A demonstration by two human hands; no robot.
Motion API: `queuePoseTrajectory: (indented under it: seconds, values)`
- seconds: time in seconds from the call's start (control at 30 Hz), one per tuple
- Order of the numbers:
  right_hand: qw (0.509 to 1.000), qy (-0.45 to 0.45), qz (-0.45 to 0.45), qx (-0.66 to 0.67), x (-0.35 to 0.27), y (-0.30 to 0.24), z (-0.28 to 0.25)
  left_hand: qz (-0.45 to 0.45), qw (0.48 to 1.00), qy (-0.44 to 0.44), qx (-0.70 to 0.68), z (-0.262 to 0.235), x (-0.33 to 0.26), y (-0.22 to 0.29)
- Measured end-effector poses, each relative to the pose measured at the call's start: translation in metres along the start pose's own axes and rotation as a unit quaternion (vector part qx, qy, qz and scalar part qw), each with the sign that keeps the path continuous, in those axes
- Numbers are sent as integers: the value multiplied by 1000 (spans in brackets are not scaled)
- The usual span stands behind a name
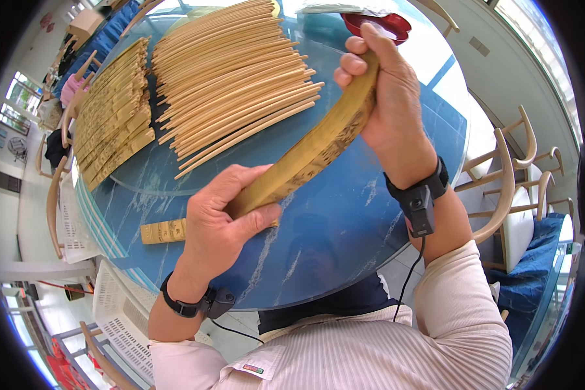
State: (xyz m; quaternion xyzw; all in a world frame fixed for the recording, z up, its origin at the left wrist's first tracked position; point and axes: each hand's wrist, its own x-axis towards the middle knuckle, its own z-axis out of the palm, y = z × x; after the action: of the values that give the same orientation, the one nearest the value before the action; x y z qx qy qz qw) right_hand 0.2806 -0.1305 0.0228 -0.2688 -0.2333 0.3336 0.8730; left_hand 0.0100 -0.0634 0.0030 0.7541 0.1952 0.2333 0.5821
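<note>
My left hand (224,218) and my right hand (393,97) hold a long gold paper chopstick sleeve (305,156) with dark print, one at each end. It slants up to the right above the table, slightly bowed; I cannot tell whether it is one sleeve or a stack. The left fingers and thumb close round its near end, and the right hand grips the far end. Beneath my left hand another printed gold sleeve (164,232) lies on the table, partly hidden. Many wooden chopsticks (234,84) lie side by side beyond, with overlapping gold sleeves (114,120) to their left.
The round table has a blue marbled top (331,240) and a raised glass turntable. A red dish (396,27) sits at the far side, near clear plastic wrapping (344,6). White plastic baskets (120,318) stand at the lower left. Wooden chairs (504,195) surround the table.
</note>
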Motion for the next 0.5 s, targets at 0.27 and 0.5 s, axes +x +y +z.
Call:
queuePoseTrajectory:
  seconds: [0.27, 0.5]
  values:
    - [997, -19, 76, 5, 11, 4, -12, 146, 964, 154, -163, -5, -3, -13]
    - [987, 68, 42, -139, 5, 24, 0, 236, 933, 195, -190, -11, -11, -7]
